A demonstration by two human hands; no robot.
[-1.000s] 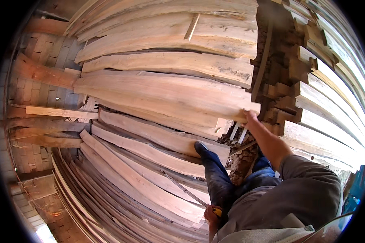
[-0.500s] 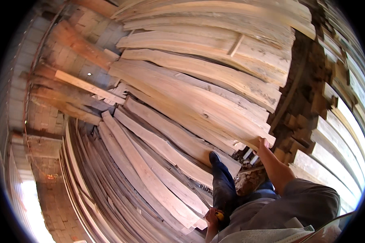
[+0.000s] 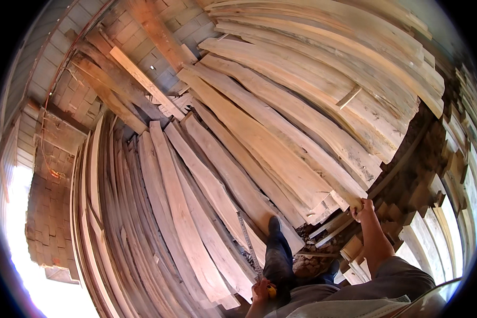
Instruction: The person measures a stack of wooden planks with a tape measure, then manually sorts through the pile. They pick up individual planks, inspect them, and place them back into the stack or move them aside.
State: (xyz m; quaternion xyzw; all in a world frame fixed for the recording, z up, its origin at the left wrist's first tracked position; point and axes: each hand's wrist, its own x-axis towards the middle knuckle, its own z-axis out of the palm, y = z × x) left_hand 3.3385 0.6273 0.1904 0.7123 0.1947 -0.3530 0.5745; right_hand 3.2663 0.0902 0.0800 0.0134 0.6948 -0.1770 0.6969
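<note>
Right hand (image 3: 363,208), lower right of the frame: fingers curled over the near end of a long pale plank (image 3: 281,143), gripping its edge; the forearm rises to it from a grey sleeve at the bottom edge.

Plank: rough-sawn, lying on a slope from the hand up toward the upper middle of the frame, resting among other planks of the same stack.

Left hand (image 3: 259,290), bottom centre: closed around a yellow tape measure (image 3: 271,291); its metal blade (image 3: 247,241) is drawn out and runs up and left along a lower board.

Leg in dark trousers with a dark shoe (image 3: 273,224), lower centre: the shoe stands on a board just left of the gripped plank's end.

Plank stack (image 3: 323,69): fills the upper right, boards overlapping, ends ragged.

Lower boards (image 3: 185,222): fanned across the centre and left, lying flat, darker toward the left.

Short offcuts and blocks (image 3: 418,185): piled at the right, beside the right hand.

Brick wall (image 3: 53,222): left edge, with bright daylight at the lower left.
</note>
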